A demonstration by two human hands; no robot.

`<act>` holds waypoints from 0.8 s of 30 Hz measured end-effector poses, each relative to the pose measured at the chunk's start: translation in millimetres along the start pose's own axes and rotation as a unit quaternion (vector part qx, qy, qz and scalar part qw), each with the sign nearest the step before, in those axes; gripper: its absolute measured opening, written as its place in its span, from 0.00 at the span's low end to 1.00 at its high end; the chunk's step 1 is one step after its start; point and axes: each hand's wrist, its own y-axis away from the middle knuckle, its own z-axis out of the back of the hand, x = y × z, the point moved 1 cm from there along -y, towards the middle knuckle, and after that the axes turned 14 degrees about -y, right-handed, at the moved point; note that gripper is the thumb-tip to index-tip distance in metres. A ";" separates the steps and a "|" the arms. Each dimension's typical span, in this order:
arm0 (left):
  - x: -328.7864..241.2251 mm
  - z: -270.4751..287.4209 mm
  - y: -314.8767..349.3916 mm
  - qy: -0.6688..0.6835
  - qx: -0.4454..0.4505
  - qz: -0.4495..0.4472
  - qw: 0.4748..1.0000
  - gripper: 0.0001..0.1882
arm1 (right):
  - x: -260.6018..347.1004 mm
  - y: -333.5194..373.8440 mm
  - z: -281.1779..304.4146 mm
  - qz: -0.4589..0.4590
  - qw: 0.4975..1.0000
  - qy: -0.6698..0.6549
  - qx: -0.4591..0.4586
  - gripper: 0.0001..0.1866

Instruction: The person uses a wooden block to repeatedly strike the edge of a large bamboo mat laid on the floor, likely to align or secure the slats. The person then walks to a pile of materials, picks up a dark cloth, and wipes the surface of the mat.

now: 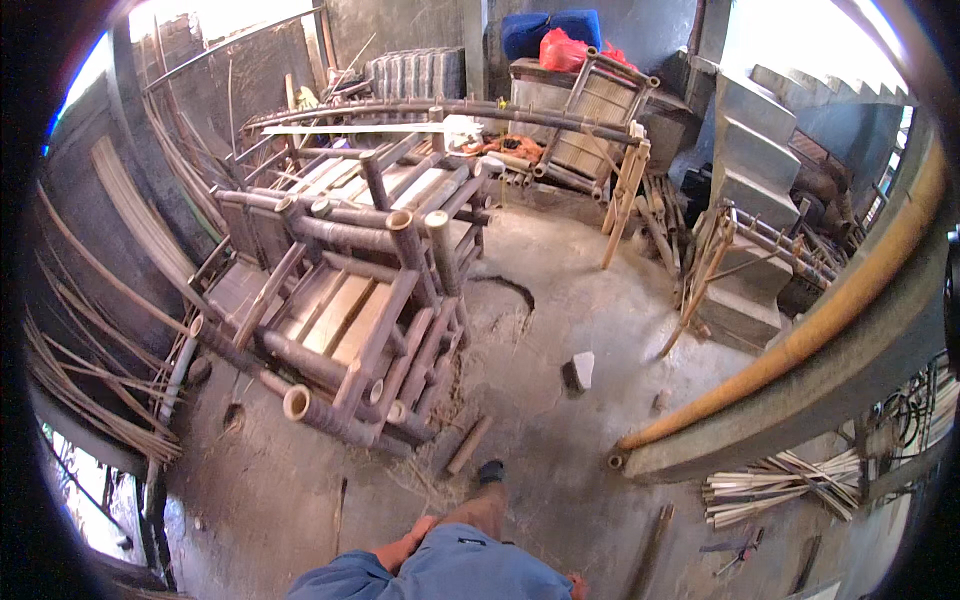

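My left hand [415, 532] hangs low beside the blue cloth [470, 565] of my clothing; its fingers do not show clearly. Of my right hand [578, 586], only a small part appears at the lower edge, and I cannot see whether it holds anything. Ahead and to the left stands a dark bamboo chair [345, 320] with pale slats in its seat, apart from both hands. A short bamboo piece [470, 445] lies on the floor by the chair, just ahead of my foot [489, 474].
A long yellow bamboo pole [790, 375] slants along the right. Split bamboo strips [785, 487] and a tool with a reddish handle [740, 550] lie at lower right. A white block [582, 370] sits mid-floor. Concrete stairs [745, 210] rise at far right; bamboo rods [95, 390] lean left.
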 end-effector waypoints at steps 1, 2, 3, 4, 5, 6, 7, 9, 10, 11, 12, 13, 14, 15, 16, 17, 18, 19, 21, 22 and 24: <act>1.8 10.7 -8.5 0.013 0.005 0.021 1.000 0.20 | 11.9 -4.8 2.4 -0.007 1.000 0.004 -0.007 0.12; 4.5 23.9 -19.6 0.026 0.010 0.043 0.999 0.21 | 25.0 -15.5 9.5 -0.007 1.000 0.006 -0.018 0.12; 4.7 40.7 -41.2 -0.023 0.019 0.014 0.999 0.21 | 39.8 -29.7 16.5 -0.002 0.999 0.009 -0.032 0.12; 0.0 61.6 -67.1 -0.073 0.030 -0.016 0.997 0.21 | 53.5 -39.3 22.0 0.002 0.999 0.016 -0.045 0.12; -11.0 81.2 -92.1 -0.121 0.042 -0.048 0.991 0.20 | 64.6 -52.0 28.5 0.008 0.998 0.020 -0.063 0.12; -20.8 99.9 -112.6 -0.103 0.021 -0.018 0.994 0.20 | 77.5 -66.5 32.8 0.018 0.997 0.023 -0.077 0.12; -54.5 124.0 -137.1 -0.081 0.011 0.001 0.997 0.19 | 81.9 -77.0 44.0 0.018 0.994 0.028 -0.103 0.12; -90.4 178.5 -172.1 0.020 0.017 0.120 0.992 0.19 | 98.9 -108.5 50.5 0.047 0.989 0.030 -0.137 0.13; -91.6 197.4 -188.8 0.060 -0.026 0.121 0.991 0.18 | 118.0 -129.2 53.4 0.063 0.987 0.010 -0.148 0.14; -92.7 215.5 -208.4 0.101 -0.067 0.121 0.985 0.18 | 137.4 -149.0 57.3 0.079 0.984 0.001 -0.160 0.14; -94.0 231.6 -225.0 0.141 -0.109 0.120 0.977 0.18 | 156.6 -171.4 62.9 0.066 0.985 -0.062 -0.150 0.15; -101.0 242.9 -237.2 0.175 -0.117 0.130 0.969 0.18 | 175.6 -190.4 70.2 0.049 0.981 -0.123 -0.144 0.15; -120.1 255.0 -244.6 0.211 -0.120 0.138 0.960 0.17 | 189.4 -209.0 81.6 0.027 0.973 -0.181 -0.139 0.15; -131.4 267.6 -251.4 0.245 -0.127 0.149 0.949 0.17 | 206.8 -227.0 92.9 0.030 0.971 -0.192 -0.141 0.15; -129.4 272.7 -258.0 0.241 -0.128 0.158 0.949 0.17 | 226.8 -248.8 103.2 0.037 0.968 -0.205 -0.140 0.15; -124.3 271.3 -260.9 0.237 -0.132 0.167 0.948 0.16 | 242.6 -270.4 110.3 0.047 0.965 -0.218 -0.137 0.15; -118.9 271.1 -264.5 0.234 -0.136 0.177 0.946 0.16 | 257.6 -292.1 118.7 0.051 0.965 -0.218 -0.133 0.15; -131.0 270.0 -271.1 0.194 -0.112 0.170 0.960 0.16 | 254.9 -322.3 138.8 0.050 0.964 -0.214 -0.147 0.15; -131.1 265.6 -274.6 0.099 -0.091 0.146 0.980 0.15 | 268.3 -372.4 161.1 0.038 0.966 -0.212 -0.142 0.14; -117.9 254.6 -274.8 0.048 -0.094 0.125 0.986 0.14 | 281.9 -399.8 171.2 0.088 0.985 -0.084 -0.124 0.13; -102.8 229.6 -284.0 -0.026 -0.067 0.229 0.971 0.15 | 304.2 -455.2 194.9 0.175 0.964 0.178 -0.093 0.11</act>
